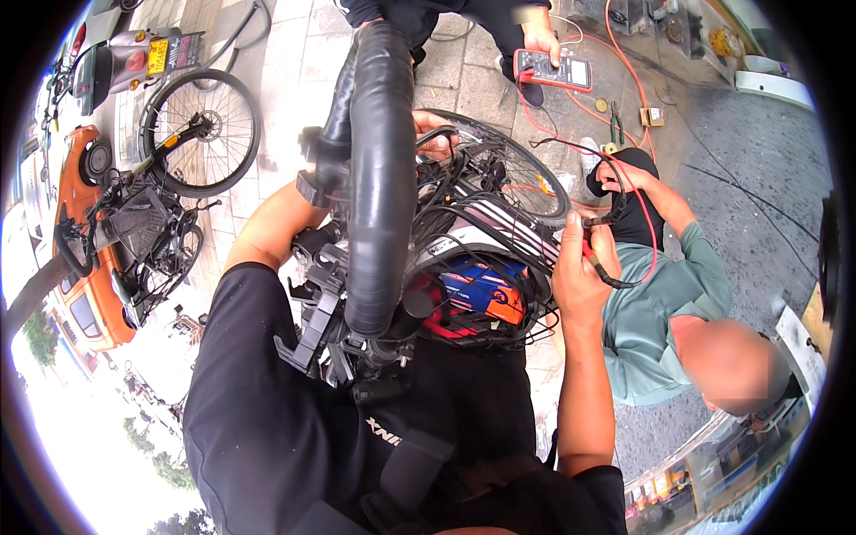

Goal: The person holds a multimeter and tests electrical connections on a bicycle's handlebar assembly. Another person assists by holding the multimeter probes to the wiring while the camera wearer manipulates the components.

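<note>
My left hand (435,136) reaches past a thick black wrapped tube (382,178), which hides part of it. Its fingers close on a black cable (439,133) beside a spoked wheel (513,160). On the right, my right hand (581,272) is closed around a test probe (599,265) with a red lead (655,214). The probe points at the end of a black cable (615,201), held in the same fingers. Another person's hand (540,43) holds a red-framed multimeter (553,70). Below my hands, a basket (530,334) holds a blue and orange box (484,290) among loose wires.
A seated person in a green shirt (642,339) is close to my right arm, one hand near the black cable. Pliers (617,122) and orange cords (635,71) lie on the ground. Left stand a bicycle wheel (201,132) and an orange vehicle (96,308).
</note>
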`<state>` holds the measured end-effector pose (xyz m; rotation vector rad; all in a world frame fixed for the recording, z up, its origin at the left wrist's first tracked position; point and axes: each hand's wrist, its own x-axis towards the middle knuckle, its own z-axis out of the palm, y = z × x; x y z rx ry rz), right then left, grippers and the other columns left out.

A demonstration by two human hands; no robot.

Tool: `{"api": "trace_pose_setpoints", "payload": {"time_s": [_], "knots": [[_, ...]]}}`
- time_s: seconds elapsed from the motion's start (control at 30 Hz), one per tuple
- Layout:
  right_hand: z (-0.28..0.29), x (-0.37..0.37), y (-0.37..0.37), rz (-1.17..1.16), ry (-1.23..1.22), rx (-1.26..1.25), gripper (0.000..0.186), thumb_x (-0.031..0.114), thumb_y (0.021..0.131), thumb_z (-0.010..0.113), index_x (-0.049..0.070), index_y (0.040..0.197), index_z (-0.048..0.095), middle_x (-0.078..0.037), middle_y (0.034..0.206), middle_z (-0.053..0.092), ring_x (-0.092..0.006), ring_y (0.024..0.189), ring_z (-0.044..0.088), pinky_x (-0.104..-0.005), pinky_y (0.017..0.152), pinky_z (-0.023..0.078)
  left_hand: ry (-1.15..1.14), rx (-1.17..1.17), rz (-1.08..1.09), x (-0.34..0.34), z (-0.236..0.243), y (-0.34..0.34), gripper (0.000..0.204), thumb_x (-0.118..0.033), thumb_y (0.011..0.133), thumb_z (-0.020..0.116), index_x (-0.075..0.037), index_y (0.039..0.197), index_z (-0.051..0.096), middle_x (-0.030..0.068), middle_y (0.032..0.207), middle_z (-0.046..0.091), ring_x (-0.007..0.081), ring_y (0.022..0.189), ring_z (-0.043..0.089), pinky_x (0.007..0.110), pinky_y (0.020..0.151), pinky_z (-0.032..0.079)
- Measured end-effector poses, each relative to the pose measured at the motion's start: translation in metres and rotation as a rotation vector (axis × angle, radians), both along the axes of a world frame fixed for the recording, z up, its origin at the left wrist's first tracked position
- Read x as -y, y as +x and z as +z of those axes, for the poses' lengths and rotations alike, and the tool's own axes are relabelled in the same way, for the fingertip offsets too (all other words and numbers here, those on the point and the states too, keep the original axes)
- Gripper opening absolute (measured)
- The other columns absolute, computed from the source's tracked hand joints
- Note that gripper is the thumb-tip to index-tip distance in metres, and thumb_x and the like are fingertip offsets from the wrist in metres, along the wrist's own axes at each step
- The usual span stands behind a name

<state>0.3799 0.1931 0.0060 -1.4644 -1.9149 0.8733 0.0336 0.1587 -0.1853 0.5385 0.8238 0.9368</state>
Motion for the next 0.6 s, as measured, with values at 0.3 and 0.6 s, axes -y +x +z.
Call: {"api": "trace_pose_setpoints", "payload": {"time_s": [0.3,0.6], "knots": [[-0.007,-0.001,0.004,0.059,0.155,-0.05,0.013,0.005,0.1,0.073,-0.006,0.106,0.072,-0.018,0.094,0.074,-0.0286,0.081,0.072,-0.0376,0.074,0.055,-0.126,-0.431,0.023,0.082,0.016,-0.115,0.043,-0.016,0.099,0.079,0.003,0.136,0.067,0.0108,0.117,0.077,0.0175,0.105,0.075,0.034,0.096,0.061],[-0.019,0.002,0.007,0.029,0.188,0.031,0.019,0.025,0.1,0.07,0.011,0.113,0.073,-0.011,0.093,0.072,-0.0366,0.082,0.072,-0.0495,0.072,0.054,-0.399,-0.753,0.736,0.217,0.132,-0.119,0.054,-0.036,0.102,0.077,-0.004,0.142,0.061,0.0129,0.13,0.074,0.0252,0.112,0.074,0.038,0.095,0.059]]}}
